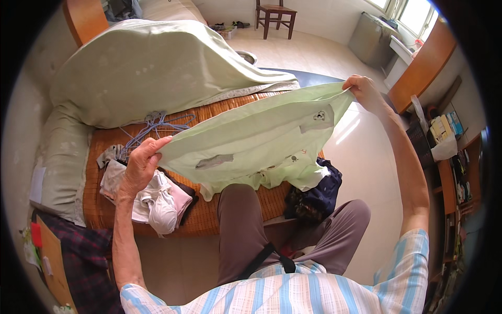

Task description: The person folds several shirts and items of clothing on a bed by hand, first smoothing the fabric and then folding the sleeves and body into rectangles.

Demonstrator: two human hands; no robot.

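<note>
A pale green printed cloth (251, 137), perhaps a garment, is stretched between my two hands above a seat covered with a woven bamboo mat (219, 105). My left hand (142, 165) pinches its near left corner between thumb and forefinger. Farther out and higher, my right hand (360, 87) grips the opposite corner. The cloth's lower edge droops in folds by my knees, against a dark navy garment (331, 176). Below my left hand lies a pile of folded clothes with a white bra (161, 208) on top. Blue wire hangers (151, 127) lie beyond that hand.
A light green cover (145, 74) drapes the seat's back and arm. At the left stands a wooden board (55, 263) beside dark plaid fabric (84, 251). Shelves (451, 196) line the right side. A wooden chair (276, 15) stands on the far floor.
</note>
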